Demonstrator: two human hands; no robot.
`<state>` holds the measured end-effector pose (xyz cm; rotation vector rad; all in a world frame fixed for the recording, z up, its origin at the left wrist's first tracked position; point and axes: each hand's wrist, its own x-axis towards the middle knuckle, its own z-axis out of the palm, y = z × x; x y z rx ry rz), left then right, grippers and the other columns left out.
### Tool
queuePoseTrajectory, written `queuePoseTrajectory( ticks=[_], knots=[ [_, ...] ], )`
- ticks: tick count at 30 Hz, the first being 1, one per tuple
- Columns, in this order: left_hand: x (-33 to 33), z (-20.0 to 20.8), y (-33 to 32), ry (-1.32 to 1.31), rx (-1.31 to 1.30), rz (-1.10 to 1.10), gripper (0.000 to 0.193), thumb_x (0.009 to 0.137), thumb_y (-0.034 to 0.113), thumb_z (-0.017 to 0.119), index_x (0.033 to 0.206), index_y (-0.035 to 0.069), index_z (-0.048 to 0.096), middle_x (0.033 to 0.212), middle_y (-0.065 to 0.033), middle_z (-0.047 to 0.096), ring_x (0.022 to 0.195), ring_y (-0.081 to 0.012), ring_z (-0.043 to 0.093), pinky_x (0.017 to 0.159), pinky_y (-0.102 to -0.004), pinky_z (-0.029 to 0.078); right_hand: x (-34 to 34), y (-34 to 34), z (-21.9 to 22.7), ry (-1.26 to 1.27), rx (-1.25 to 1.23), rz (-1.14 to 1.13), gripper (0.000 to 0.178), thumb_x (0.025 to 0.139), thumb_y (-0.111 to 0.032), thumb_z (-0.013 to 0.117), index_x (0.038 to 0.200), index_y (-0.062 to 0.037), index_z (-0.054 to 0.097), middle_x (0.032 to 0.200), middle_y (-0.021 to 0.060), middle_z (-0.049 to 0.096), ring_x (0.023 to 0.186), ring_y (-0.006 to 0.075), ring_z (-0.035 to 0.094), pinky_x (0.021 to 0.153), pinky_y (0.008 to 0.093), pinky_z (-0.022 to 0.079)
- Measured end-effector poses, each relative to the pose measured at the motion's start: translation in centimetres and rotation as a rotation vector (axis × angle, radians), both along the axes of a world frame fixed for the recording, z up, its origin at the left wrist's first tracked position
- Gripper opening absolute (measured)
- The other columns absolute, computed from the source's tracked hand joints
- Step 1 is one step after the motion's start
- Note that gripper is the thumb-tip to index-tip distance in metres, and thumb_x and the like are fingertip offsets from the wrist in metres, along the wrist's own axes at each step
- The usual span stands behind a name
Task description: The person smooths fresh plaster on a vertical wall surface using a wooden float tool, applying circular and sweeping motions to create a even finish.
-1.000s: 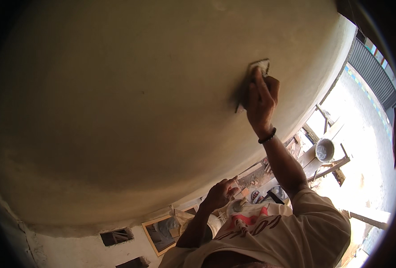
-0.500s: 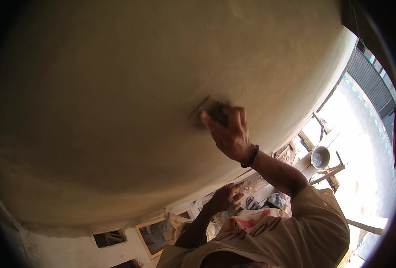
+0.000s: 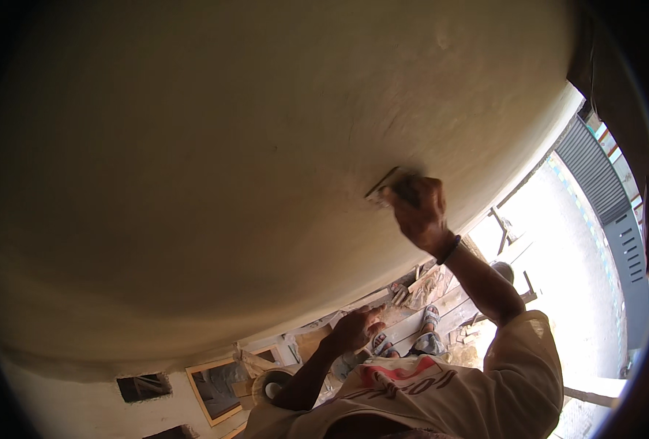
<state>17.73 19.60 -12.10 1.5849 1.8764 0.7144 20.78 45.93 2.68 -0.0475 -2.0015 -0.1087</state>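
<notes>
Right hand (image 3: 421, 208): clamped round the back of a trowel (image 3: 385, 186), fingers bent, the knuckles toward the upper right. Trowel: flat, thin, straight-edged blade, pale with a dark rim; laid against the wall, right of its middle; grip mostly covered by the hand. Bracelet (image 3: 449, 249): dark, narrow band, round the right wrist.

Wall (image 3: 193, 183): broad plastered face, dull tan, largely smooth, bearing faint streaks and smudges near the trowel; bowed by the lens.

Left hand (image 3: 354, 328): below the wall's lower edge, well apart from the trowel; fingers part-bent, thumb and forefinger apart.

Shirt (image 3: 427, 391): soft cloth, pale, creased, with a red print on the chest.

Sandals (image 3: 430, 316): strapped pair, on the person's feet, over pale, flat planks (image 3: 452, 300). Bucket (image 3: 504, 272): grey, rounded, partly behind the right forearm.

Frame (image 3: 209, 415): yellowish wood, straight-sided, at lower left. Opening (image 3: 144, 388): rectangular, dark, rough-edged, left of the frame.

Sheeting (image 3: 594, 172): grey, ribbed, at far right; below it a panel (image 3: 629, 256), blue-grey, slotted. Pole (image 3: 590, 397): slender, brownish, at lower right.
</notes>
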Motion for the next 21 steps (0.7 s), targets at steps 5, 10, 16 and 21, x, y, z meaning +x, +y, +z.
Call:
queuePoseTrajectory(
  ticks=[5,10,16,21],
  knots=[
    [0.0,0.5,-0.4,-0.043,-0.142,0.071,0.049,0.095,0.03,0.059,0.137,0.005,0.05,0.111,-0.0228,0.062,0.1,-0.038,0.062,0.087,-0.0429,0.049,0.2,4.8,11.5,0.346,-0.174,-0.01,0.046,0.082,0.0,0.063,0.125,-0.0134,0.066,0.103,0.0125,0.053,0.092,0.0301,0.053,0.077,0.0375,0.049],
    [1.7,-0.1,1.2,-0.088,-0.122,-0.023,0.05,0.096,0.033,0.056,0.137,0.005,0.05,0.116,-0.0231,0.061,0.105,-0.0381,0.061,0.09,-0.0438,0.048,-1.8,-2.0,10.6,0.02,0.163,-0.006,0.046,0.076,-0.008,0.068,0.118,-0.0281,0.071,0.106,0.0088,0.052,0.091,0.0265,0.053,0.074,0.0381,0.05],
    [1.3,1.5,-1.0,-0.125,-0.142,0.101,0.051,0.095,0.032,0.058,0.137,0.004,0.049,0.111,-0.0252,0.061,0.1,-0.0395,0.063,0.087,-0.0452,0.049,0.6,5.3,15.1,0.179,0.177,-0.035,0.041,0.083,-0.004,0.065,0.123,-0.0146,0.068,0.1,0.0145,0.055,0.093,0.0292,0.053,0.079,0.0388,0.049],
    [2.4,1.6,1.1,-0.128,-0.133,-0.027,0.054,0.094,0.035,0.058,0.138,0.006,0.048,0.106,-0.0267,0.06,0.097,-0.041,0.062,0.084,-0.0468,0.049,-4.0,-4.7,21.2,0.031,0.503,0.104,0.049,0.075,-0.002,0.065,0.118,-0.0248,0.07,0.098,0.0076,0.055,0.085,0.0277,0.052,0.074,0.0392,0.049]
  ],
)
